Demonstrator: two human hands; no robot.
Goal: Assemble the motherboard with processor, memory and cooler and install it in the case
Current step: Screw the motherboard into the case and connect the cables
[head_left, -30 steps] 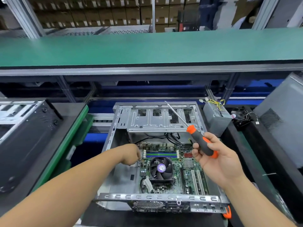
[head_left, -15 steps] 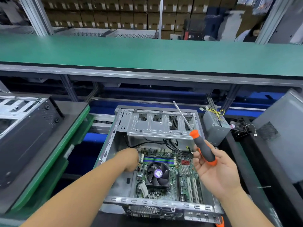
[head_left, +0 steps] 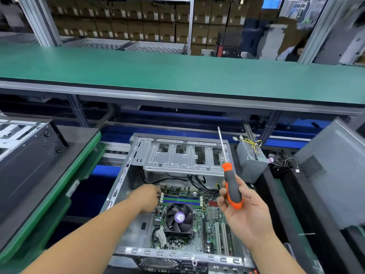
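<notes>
The motherboard is lying inside the open case, cooler already mounted. The left hand is reaching to the board's far-left corner — whether its hidden fingertips are pinching a screw I cannot tell. The right hand is gripping the screwdriver, shaft pointing up and away. I'd seat the screw upright first, then bring the tip down gently, clear of the memory slots. Beyond the grip, a power supply is sitting beside the case; a green bench is running across, cartons stacked behind.
</notes>
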